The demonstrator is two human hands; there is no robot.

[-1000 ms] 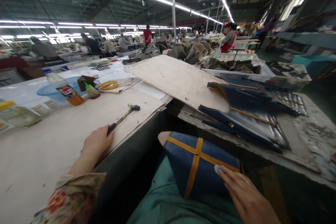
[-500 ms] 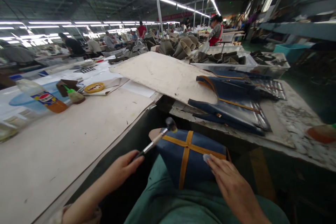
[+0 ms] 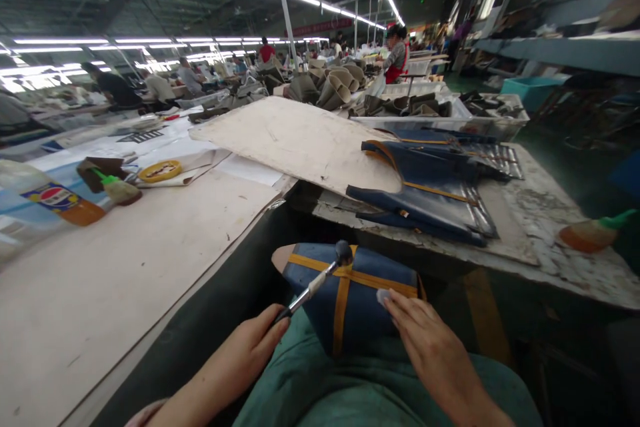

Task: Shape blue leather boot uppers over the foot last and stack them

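My left hand (image 3: 257,340) is closed round the dark handle of a hammer (image 3: 315,283). The hammer's round black head is over the crossing of the tan strips on a blue leather boot upper (image 3: 320,310), but I cannot tell whether it touches. This upper lies across my lap, over green cloth, and a pale rounded tip shows at its left end. On its right part rests my right hand (image 3: 425,333), fingers pressed together. A small whitish piece (image 3: 383,296) is at its fingertips, its kind unclear.
More blue uppers (image 3: 435,193) lie stacked on the worn bench to the right, near a glue bottle (image 3: 595,233). At the left table are a soda bottle (image 3: 63,203), a green-capped bottle (image 3: 120,188) and a yellow dish (image 3: 160,171). A pale board (image 3: 295,140) bridges the surfaces.
My left hand has moved right, bringing the hammer head from the upper's left end to the strips' crossing. My right hand stays on the upper. The view has turned slightly.
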